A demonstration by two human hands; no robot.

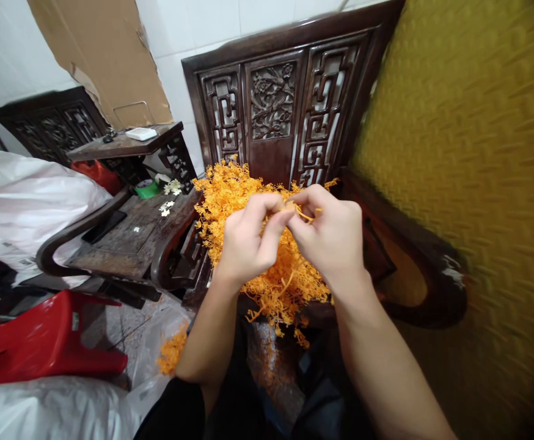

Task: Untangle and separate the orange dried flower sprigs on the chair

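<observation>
While one big heap (pixel 221 192) of orange sprigs lay on a chair seat, its sprigs too tangled to count, two hands met just above it. Between their fingertips was one sprig (pixel 304 214), its thin stems poking out to the right, beneath the right forefinger. The left hand (pixel 251 238) was pinched closed on the sprig's other end, thumb against forefinger with a small gap looping behind them, though the fingertips covered that end and blurred it. The right hand (pixel 335 229) was nearly closed too, gripping the sprig between thumb and forefinger; its remaining fingers were mostly hidden. Two carved chair backs were in view: the near back (pixel 271 153) behind the heap, and the far back (pixel 49 122) at the left. Between them stood one small table (pixel 127 145) with one white box (pixel 141 133) on it. On the other seat (pixel 124 244) were one green roll (pixel 148 189) and several white scraps (pixel 170 188). One red bag (pixel 99 177) sat beside that seat, near one upper white sack (pixel 29 201); one lower white sack (pixel 51 406) lay at the bottom left. One red stool (pixel 51 336) was between the two sacks. Near the left forearm, one clump (pixel 171 353) of orange lay by clear plastic (pixel 150 342). One cardboard sheet (pixel 106 55) leaned on the wall, and one yellow panel (pixel 468 153) filled the right side.
</observation>
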